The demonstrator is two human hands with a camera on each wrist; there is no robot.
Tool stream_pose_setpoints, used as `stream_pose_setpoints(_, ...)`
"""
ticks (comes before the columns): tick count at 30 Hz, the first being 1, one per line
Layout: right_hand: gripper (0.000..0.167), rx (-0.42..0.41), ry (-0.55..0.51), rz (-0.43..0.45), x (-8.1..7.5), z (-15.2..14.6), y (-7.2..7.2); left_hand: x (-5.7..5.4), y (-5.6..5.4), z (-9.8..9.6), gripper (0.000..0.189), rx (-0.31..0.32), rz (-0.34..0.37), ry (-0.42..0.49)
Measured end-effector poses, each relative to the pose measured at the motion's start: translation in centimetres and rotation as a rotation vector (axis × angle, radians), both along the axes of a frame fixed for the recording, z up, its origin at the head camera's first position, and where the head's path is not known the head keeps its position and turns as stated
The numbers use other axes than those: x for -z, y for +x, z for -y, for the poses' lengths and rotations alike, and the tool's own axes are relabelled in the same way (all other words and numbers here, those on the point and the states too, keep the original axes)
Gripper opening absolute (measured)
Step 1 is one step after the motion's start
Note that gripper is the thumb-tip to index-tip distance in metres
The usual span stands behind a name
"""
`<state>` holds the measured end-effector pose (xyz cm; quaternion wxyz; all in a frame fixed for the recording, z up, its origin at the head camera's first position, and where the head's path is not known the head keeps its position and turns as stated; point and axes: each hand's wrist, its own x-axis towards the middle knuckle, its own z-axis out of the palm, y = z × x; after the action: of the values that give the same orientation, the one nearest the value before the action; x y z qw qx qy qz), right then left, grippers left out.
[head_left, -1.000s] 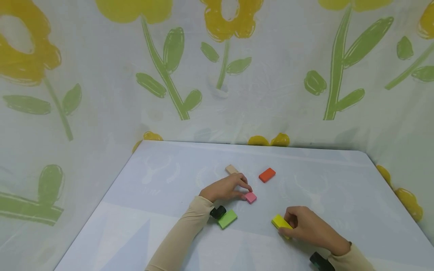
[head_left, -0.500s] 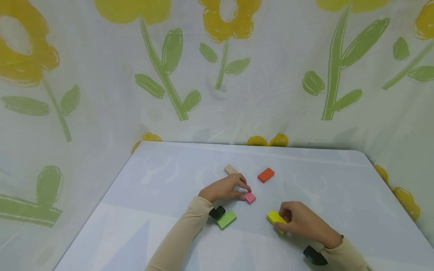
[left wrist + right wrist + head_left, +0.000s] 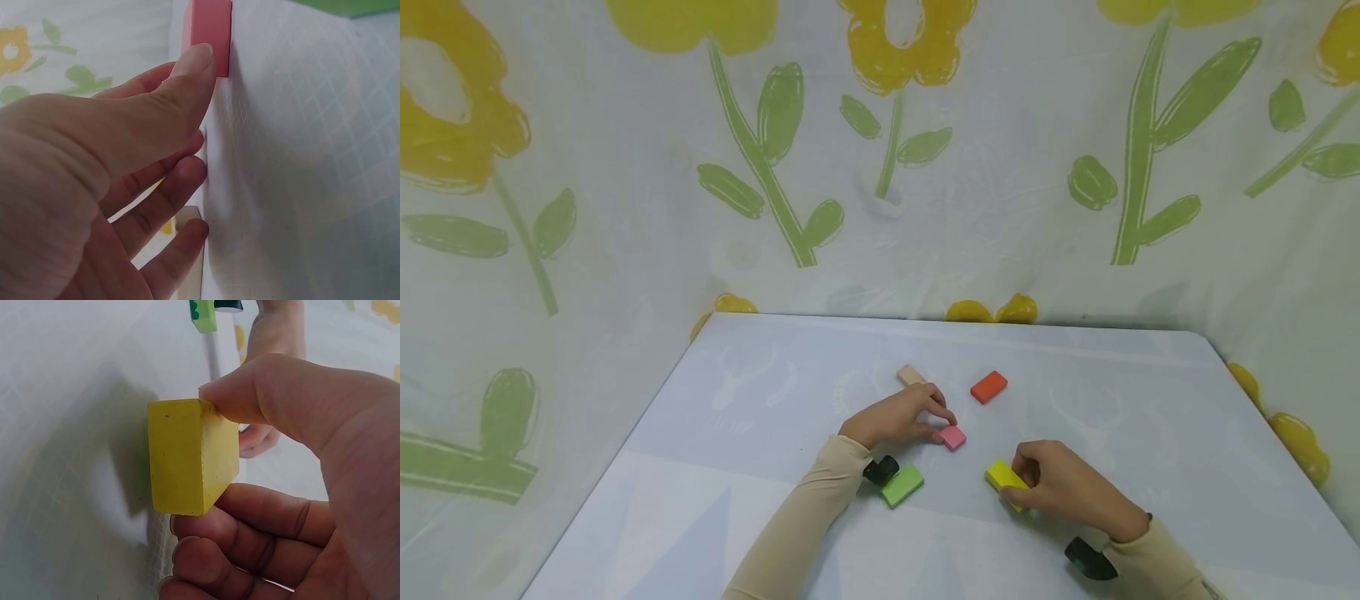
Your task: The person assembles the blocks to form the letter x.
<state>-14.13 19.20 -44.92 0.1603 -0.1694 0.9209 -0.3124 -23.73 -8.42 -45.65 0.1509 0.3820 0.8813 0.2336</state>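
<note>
My left hand pinches a pink block between thumb and index finger, low over the table; its other fingers spread near the surface in the left wrist view. To the right, my right hand grips a yellow block by its edges, thumb on one side and fingers on the other. The right wrist view shows the yellow block's end face and a shadow beside it. Below my left wrist lies a green block, partly behind the black wrist camera.
An orange-red block lies farther back on the white table. Just behind my left hand is a plain wooden block, partly hidden by it. A flower-printed curtain surrounds the table's back and sides.
My right hand has moved left and slightly away from me with the yellow block, closer to the pink one. The left hand and the pink block stay in place.
</note>
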Motion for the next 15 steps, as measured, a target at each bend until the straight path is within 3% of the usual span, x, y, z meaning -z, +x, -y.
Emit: stream_pose_setpoints(15, 0.030, 0.012, -0.004, 0.029, 0.09, 0.41, -0.38, -0.11, 0.03, -0.04, 0.032, 0.001, 0.002, -0.003)
